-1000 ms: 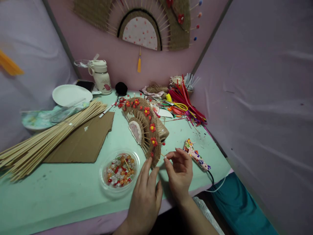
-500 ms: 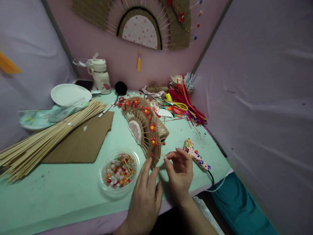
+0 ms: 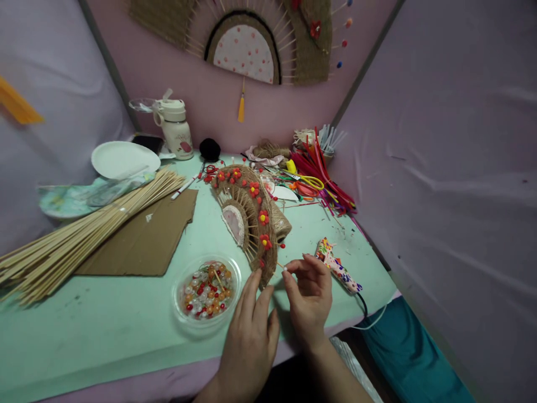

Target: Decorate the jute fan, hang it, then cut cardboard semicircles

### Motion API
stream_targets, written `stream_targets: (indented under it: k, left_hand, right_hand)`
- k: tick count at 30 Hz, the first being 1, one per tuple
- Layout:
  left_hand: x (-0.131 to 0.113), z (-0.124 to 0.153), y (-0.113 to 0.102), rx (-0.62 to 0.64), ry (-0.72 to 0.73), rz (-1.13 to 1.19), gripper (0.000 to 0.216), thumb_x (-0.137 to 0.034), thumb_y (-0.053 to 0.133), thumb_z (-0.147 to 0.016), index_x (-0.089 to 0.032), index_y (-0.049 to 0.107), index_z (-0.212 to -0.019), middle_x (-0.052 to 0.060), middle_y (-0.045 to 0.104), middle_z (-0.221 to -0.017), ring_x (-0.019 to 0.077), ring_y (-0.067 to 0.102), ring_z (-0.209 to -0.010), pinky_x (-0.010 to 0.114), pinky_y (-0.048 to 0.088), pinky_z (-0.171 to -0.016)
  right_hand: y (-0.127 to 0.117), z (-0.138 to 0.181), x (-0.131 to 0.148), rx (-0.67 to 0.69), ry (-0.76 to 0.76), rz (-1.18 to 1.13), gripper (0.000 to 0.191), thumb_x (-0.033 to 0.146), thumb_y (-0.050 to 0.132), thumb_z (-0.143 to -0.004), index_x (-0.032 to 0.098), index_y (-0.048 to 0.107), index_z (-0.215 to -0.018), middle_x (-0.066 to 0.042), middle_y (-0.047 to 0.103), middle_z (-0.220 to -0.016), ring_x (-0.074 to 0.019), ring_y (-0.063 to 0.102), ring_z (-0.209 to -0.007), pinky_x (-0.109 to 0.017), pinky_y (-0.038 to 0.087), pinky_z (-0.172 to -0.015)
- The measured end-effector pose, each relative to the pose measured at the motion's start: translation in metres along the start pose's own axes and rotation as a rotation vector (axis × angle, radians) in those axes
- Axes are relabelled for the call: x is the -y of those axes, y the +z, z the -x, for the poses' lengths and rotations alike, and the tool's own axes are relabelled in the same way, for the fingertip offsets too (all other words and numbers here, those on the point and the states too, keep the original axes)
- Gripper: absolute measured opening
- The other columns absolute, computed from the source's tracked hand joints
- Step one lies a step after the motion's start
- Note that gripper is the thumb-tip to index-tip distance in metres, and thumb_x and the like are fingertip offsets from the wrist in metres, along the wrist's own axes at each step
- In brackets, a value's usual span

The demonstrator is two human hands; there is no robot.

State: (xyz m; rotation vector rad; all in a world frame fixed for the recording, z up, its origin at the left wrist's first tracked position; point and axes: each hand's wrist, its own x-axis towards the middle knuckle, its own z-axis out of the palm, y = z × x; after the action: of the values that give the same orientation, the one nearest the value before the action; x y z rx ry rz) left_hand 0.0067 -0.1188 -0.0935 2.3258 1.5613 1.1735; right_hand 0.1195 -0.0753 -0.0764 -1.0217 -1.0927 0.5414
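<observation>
Ahead of the left hand (image 3: 251, 330), the fan (image 3: 267, 229) is brown, with red, yellow-centred flowers (image 3: 265, 242) and a pale pink half-round (image 3: 234, 225) edged in white. At the right hand's (image 3: 312, 296) fingertips is a white bead (image 3: 285, 269). Just left of the left hand, a clear bowl (image 3: 205, 323) shows red, orange and white beads (image 3: 207, 291); farther left are pale tan sticks (image 3: 104, 232) and brown cardboard (image 3: 151, 246). Just beyond the right hand, the glue gun (image 3: 335, 267) is white with multicoloured blotches. Beneath both hands, the tablecloth (image 3: 104, 330) is mint green.
</observation>
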Motion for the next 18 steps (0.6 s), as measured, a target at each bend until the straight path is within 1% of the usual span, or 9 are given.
stream_targets:
  k: [6,8,12,14,18]
  left_hand:
    - [-0.004,-0.002,-0.005,-0.006,-0.035,0.087,0.037,-0.008,0.048,-0.089,-0.017,0.049,-0.125,0.017,0.045,-0.143,0.0277,0.042,-0.137,0.045,0.047,-0.106]
    - [-0.006,-0.004,-0.008,-0.025,-0.053,0.127,0.035,-0.009,0.048,-0.089,-0.019,0.050,-0.123,0.016,0.048,-0.139,0.0273,0.045,-0.133,0.046,0.047,-0.105]
    - [-0.010,-0.018,-0.012,-0.089,-0.099,0.203,0.032,-0.012,0.050,-0.089,-0.019,0.051,-0.120,0.014,0.058,-0.116,0.0237,0.058,-0.110,0.040,0.053,-0.092]
    - [-0.012,-0.030,-0.013,-0.125,-0.130,0.245,0.029,-0.013,0.051,-0.089,-0.019,0.052,-0.118,0.011,0.059,-0.107,0.0216,0.060,-0.100,0.037,0.054,-0.085]
    - [-0.015,-0.054,-0.013,-0.155,-0.177,0.296,0.027,-0.012,0.055,-0.087,-0.019,0.052,-0.113,0.006,0.058,-0.097,0.0164,0.058,-0.083,0.031,0.053,-0.075]
  right_hand:
    - [0.000,0.000,0.002,0.004,-0.017,0.001,0.040,0.012,0.068,-0.081,0.024,0.054,-0.116,0.000,0.066,-0.085,-0.0129,0.065,-0.078,-0.029,0.055,-0.074]
    - [-0.001,0.001,0.003,0.012,-0.013,0.001,0.036,0.014,0.065,-0.083,0.024,0.054,-0.116,-0.001,0.067,-0.086,-0.0139,0.065,-0.079,-0.031,0.055,-0.074]
    - [-0.004,0.003,0.004,0.024,0.008,-0.013,0.030,0.019,0.056,-0.089,0.023,0.054,-0.119,-0.004,0.067,-0.090,-0.0157,0.065,-0.081,-0.035,0.055,-0.076]
    - [-0.006,0.003,0.003,0.027,0.011,-0.021,0.029,0.020,0.054,-0.091,0.024,0.054,-0.120,-0.004,0.067,-0.091,-0.0159,0.065,-0.082,-0.035,0.055,-0.077]
    - [-0.008,0.005,0.001,0.037,0.009,-0.035,0.030,0.021,0.053,-0.092,0.025,0.054,-0.121,-0.003,0.068,-0.092,-0.0161,0.064,-0.085,-0.035,0.054,-0.080]
